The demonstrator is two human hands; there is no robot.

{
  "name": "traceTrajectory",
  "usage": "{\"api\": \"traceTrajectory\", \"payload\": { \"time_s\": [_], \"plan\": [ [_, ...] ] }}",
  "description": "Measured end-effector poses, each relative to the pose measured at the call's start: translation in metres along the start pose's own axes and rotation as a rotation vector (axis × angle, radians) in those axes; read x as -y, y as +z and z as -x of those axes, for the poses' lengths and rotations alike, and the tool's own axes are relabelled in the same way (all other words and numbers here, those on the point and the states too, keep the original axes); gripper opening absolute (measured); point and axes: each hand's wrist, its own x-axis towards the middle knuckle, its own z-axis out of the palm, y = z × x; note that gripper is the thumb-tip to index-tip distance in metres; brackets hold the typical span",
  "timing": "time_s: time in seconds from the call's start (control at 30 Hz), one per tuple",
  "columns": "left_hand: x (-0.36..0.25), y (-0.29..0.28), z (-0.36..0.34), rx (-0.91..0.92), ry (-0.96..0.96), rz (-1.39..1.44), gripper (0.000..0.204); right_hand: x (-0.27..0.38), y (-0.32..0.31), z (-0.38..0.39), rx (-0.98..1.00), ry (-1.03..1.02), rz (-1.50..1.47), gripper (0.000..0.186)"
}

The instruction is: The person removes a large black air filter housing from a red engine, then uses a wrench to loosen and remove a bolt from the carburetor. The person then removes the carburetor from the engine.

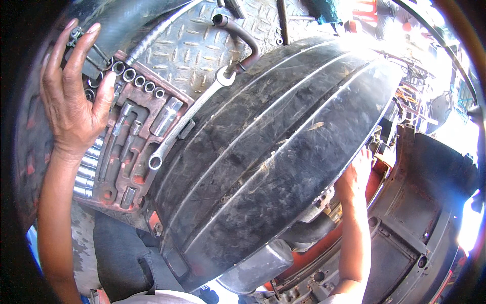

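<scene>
Left hand [76, 111] spreads wide over reddish molded socket tray [145, 109], upper-left edge. Right hand [354, 175] sits beside black ribbed plastic cover [243, 131], right edge; grip unclear.

Diamond plate: grey metal sheet [172, 55] with raised tread is lying under several loose items, its surface looking worn and smudged.
Combination wrench: silver wrench [195, 109] is lying diagonally, its open end pointing up the view and its ring end pointing down.
Bent tube: dark brown tube [252, 43] is curving over the plate, one open mouth showing; its lower end is sitting by the wrench's open end, contact unclear.
Knurled bar: silver textured bar [162, 33] is slanting in from the top edge.
Dark rod: slim rod [283, 23] is running down from the top edge.
Small ring: nut-like metal piece [279, 41] is resting just beside the rod.
Teal item: crumpled, cloth-like piece [326, 10] is showing at the top, partly lost in glare.
</scene>
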Motion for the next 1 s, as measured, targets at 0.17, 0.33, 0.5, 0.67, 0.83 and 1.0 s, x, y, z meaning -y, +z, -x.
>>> {"api": "traceTrajectory", "payload": {
  "time_s": [0.17,0.33,0.5,0.67,0.83,1.0],
  "plan": [
    [0.007,-0.001,0.000,0.027,0.037,-0.007,0.071,0.009,0.003,-0.019,-0.107,-0.071,-0.039,0.020],
    [0.012,-0.001,0.002,0.064,0.059,-0.046,0.069,0.009,-0.006,0.006,0.080,-0.085,0.018,0.021],
    [0.010,-0.001,0.004,0.066,0.048,-0.079,0.069,-0.001,-0.004,0.031,0.023,-0.087,0.007,0.029],
    [0.011,0.001,0.001,0.018,0.062,-0.032,0.067,-0.006,0.003,0.049,0.035,-0.111,0.033,0.033],
    [0.011,0.001,0.001,0.055,0.067,-0.079,0.069,-0.008,0.018,0.058,-0.014,-0.122,0.064,0.036],
    [0.011,0.002,0.002,0.044,0.064,-0.068,0.069,-0.016,0.021,0.059,0.007,-0.154,0.021,0.038]
  ]
}}
